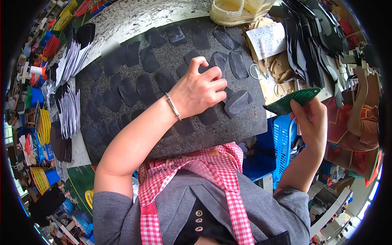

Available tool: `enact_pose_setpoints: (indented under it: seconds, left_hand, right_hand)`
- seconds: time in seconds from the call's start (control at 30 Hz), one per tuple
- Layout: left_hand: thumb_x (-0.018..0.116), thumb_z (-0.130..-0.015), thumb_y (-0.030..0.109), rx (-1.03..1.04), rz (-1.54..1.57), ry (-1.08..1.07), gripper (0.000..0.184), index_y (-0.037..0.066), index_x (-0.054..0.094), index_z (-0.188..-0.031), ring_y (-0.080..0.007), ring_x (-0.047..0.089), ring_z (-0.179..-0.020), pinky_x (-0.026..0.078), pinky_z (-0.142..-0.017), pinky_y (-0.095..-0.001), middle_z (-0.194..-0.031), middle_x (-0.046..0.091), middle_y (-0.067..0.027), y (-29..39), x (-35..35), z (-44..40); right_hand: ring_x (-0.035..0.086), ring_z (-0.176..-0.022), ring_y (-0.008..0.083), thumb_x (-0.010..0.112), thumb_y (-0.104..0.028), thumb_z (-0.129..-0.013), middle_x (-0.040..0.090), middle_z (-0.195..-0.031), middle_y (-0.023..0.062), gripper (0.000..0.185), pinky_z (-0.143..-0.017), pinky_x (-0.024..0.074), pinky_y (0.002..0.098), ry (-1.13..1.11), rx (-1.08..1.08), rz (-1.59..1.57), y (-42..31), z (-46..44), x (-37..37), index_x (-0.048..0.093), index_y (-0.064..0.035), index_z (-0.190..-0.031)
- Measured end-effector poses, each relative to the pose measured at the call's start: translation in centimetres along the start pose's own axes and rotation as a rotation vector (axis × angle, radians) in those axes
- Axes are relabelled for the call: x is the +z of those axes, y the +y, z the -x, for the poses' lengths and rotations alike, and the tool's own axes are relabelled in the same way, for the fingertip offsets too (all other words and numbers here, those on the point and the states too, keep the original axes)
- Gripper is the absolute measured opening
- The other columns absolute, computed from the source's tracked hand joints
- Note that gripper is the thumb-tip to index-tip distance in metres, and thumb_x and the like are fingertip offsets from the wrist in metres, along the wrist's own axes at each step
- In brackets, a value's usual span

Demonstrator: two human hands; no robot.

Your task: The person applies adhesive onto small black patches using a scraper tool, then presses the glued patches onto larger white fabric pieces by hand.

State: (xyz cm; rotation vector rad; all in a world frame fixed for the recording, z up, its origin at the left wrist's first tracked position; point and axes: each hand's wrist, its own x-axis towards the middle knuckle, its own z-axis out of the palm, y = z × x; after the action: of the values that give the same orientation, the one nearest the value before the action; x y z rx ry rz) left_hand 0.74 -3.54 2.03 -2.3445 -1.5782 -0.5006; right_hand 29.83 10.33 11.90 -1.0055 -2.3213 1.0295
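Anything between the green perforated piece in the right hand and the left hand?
Nothing visible blocks the gap from the green perforated piece in the right hand to the left hand; only a dark piece lies there, on the dark board.

Green piece (286, 103) (perforated), held tilted; black pieces (145, 89) in loose rows.

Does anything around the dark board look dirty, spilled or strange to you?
Yes: dark specks litter the white tabletop beyond the board, so it looks dirty, and the tub seems smeared with yellowish residue.
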Motion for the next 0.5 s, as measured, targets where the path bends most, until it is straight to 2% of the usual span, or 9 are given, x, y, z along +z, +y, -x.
enact_pose_setpoints:
  seconds: [0.1,0.23,0.3,0.43,0.5]
  left_hand:
    - [0.069,-0.081,0.020,0.033,0.058,0.011,0.005,0.023,0.072,-0.084,-0.0107,0.061,-0.104,0.036,-0.103,-0.0480,-0.099,0.068,0.0131,-0.1,0.0,0.7]
    - [0.070,-0.081,0.021,0.109,0.136,0.152,0.005,0.023,0.072,-0.084,-0.0093,0.062,-0.099,0.037,-0.101,-0.0449,-0.097,0.069,0.0135,-0.3,0.4,0.9]
    - [0.070,-0.080,0.023,0.160,0.136,0.211,0.005,0.023,0.072,-0.085,-0.0082,0.063,-0.097,0.038,-0.099,-0.0439,-0.096,0.069,0.0136,0.2,0.6,0.2]
    - [0.071,-0.080,0.021,0.287,0.146,0.315,0.006,0.022,0.073,-0.085,-0.0083,0.064,-0.093,0.040,-0.096,-0.0414,-0.099,0.071,0.0122,2.0,1.4,-1.6]
    - [0.072,-0.080,0.021,0.227,0.113,0.389,0.007,0.023,0.074,-0.086,-0.0085,0.064,-0.093,0.040,-0.095,-0.0406,-0.100,0.072,0.0114,0.6,1.6,-1.2]
  right_hand:
    - [0.067,-0.065,0.0106,0.072,-0.007,-0.096,0.070,-0.078,0.0047,0.011,-0.059,0.0514,0.0257,-0.016,0.028,-0.049,-0.7,-0.2,0.6,0.068,0.0022,-0.100]
    - [0.066,-0.067,0.0110,0.072,-0.001,-0.095,0.071,-0.081,0.0054,0.009,-0.060,0.0526,0.0276,-0.095,-0.032,-0.149,-0.5,-0.9,2.3,0.067,0.0042,-0.100]
    - [0.066,-0.068,0.0097,0.072,-0.004,-0.097,0.071,-0.082,0.0039,0.010,-0.060,0.0514,0.0262,-0.089,-0.037,-0.195,-0.5,-1.4,2.8,0.067,0.0030,-0.102]
    - [0.065,-0.068,0.0073,0.072,-0.007,-0.099,0.071,-0.083,0.0023,0.011,-0.059,0.0490,0.0235,0.055,0.029,-0.246,0.0,-1.7,2.7,0.068,0.0011,-0.106]
    - [0.065,-0.068,0.0064,0.072,-0.008,-0.099,0.071,-0.083,0.0019,0.012,-0.059,0.0480,0.0224,0.107,0.047,-0.259,0.5,-1.4,2.5,0.068,0.0004,-0.107]
